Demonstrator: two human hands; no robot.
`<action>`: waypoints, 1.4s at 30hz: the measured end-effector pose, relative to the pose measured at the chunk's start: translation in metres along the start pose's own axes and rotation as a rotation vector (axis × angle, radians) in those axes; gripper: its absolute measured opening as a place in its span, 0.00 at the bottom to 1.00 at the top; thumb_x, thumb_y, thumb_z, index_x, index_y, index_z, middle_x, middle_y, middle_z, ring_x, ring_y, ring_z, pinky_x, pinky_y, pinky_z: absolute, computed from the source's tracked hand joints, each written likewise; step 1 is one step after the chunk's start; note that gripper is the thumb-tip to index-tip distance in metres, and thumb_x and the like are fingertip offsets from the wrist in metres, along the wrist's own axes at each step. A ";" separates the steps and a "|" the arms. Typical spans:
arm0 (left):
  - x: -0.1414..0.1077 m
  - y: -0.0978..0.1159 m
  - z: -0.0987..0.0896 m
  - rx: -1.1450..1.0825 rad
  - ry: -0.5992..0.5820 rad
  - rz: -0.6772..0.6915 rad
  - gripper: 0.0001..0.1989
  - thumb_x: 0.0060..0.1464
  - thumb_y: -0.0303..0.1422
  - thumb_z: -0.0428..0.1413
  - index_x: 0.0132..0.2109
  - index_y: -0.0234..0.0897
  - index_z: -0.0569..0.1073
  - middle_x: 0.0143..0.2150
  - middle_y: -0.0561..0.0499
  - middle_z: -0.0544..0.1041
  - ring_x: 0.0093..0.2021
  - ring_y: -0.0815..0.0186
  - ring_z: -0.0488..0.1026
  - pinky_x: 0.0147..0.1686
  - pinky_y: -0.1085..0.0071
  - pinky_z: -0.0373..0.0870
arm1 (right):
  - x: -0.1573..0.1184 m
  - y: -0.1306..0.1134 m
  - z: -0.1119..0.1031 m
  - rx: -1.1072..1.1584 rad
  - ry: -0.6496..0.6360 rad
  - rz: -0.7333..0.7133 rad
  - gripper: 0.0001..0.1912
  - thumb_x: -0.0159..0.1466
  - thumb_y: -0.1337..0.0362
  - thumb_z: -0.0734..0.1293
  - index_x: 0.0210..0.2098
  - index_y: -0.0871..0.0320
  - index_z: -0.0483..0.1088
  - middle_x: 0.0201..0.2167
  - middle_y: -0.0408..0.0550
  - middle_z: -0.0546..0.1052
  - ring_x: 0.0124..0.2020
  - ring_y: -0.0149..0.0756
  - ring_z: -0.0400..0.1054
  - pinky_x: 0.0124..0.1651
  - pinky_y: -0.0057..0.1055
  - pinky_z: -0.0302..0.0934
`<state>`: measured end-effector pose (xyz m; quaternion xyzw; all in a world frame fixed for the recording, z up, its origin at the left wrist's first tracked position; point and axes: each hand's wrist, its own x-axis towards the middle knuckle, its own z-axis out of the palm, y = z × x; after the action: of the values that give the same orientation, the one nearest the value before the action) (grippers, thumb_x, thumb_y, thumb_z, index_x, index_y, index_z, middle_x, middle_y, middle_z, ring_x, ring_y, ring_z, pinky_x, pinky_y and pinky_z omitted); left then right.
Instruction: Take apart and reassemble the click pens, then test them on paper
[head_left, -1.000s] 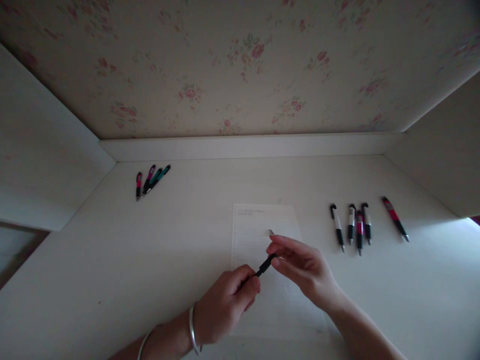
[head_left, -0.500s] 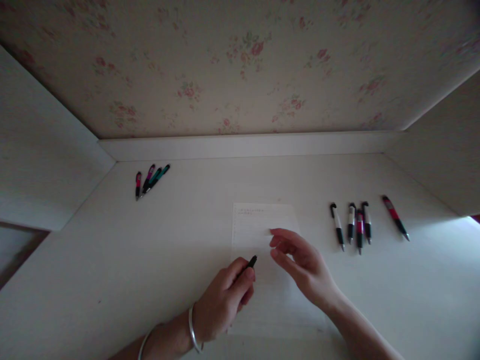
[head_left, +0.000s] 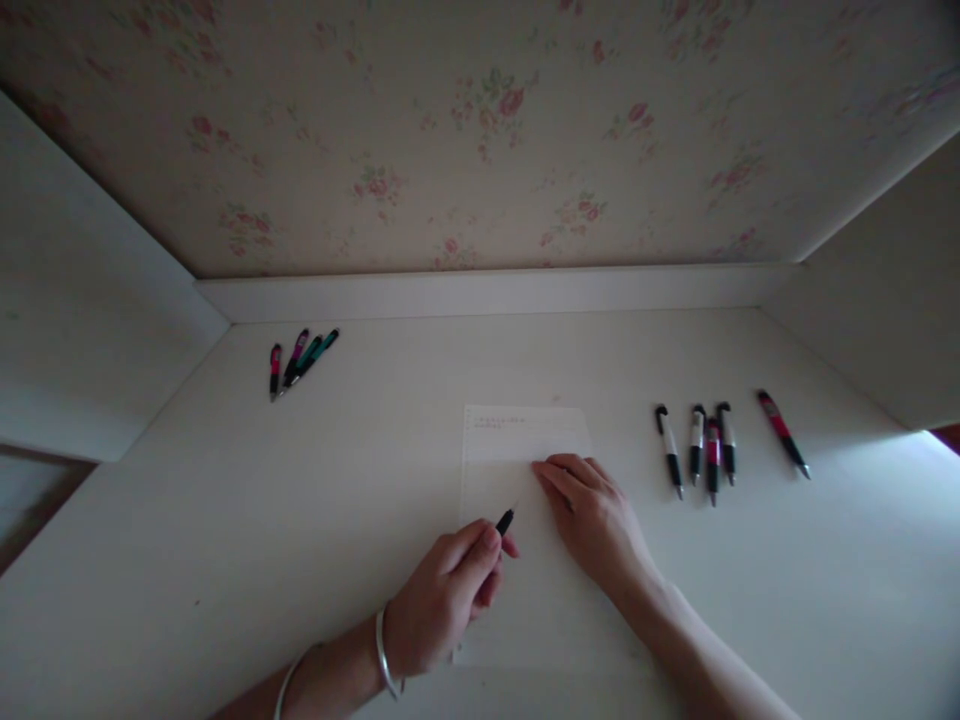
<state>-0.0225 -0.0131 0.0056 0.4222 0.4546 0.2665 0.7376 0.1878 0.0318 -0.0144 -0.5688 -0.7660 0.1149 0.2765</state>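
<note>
My L hand (head_left: pixel 448 592) is closed snug round a pen (head_left: pixel 505 521), thumb on top, fingers curled under, most of the barrel hidden in my fist. Only its black end pokes out past my thumb, angled up & to the R; whether anything thin sticks out of that end is too faint to tell. So the pen's over the mid part of the sheet (head_left: pixel 487 480), w/ a clear gap btwn it and my R hand (head_left: pixel 600 520). That hand is palm down over the sheet's R side, thumb & fingers bunched w/ hardly any space btwn them; can't tell if they've got hold of smth small. The sheet lies flat on the desk (head_left: pixel 360 520), w/ a couple of short lines of writing nr its top L corner, too small to read. Two bangles, a nearer one (head_left: pixel 384 655) by the hand & another up the arm, sit on my L arm. Off to the R, well apart from my hand, there's a row of pens: three white pens (head_left: pixel 670 452) & a pink pen (head_left: pixel 712 460) btwn the last two, tips my way. A red pen (head_left: pixel 784 433) lies slanted further R. Far L, nr the back ledge (head_left: pixel 480 297), are a purple pen (head_left: pixel 297 355), two teal pens (head_left: pixel 321 352), all bunched, & a short red one (head_left: pixel 275 373) just beside.
</note>
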 end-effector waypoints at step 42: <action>-0.002 0.008 0.003 0.109 -0.016 0.064 0.22 0.67 0.52 0.47 0.47 0.36 0.70 0.24 0.58 0.64 0.23 0.72 0.55 0.22 0.74 0.51 | -0.005 -0.042 -0.009 1.522 -0.233 0.458 0.05 0.64 0.62 0.74 0.40 0.52 0.79 0.32 0.42 0.80 0.33 0.30 0.73 0.40 0.29 0.66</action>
<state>-0.0209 -0.0118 0.0145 0.4784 0.4486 0.2615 0.7081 0.1600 0.0121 0.0124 -0.3515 -0.3657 0.7181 0.4764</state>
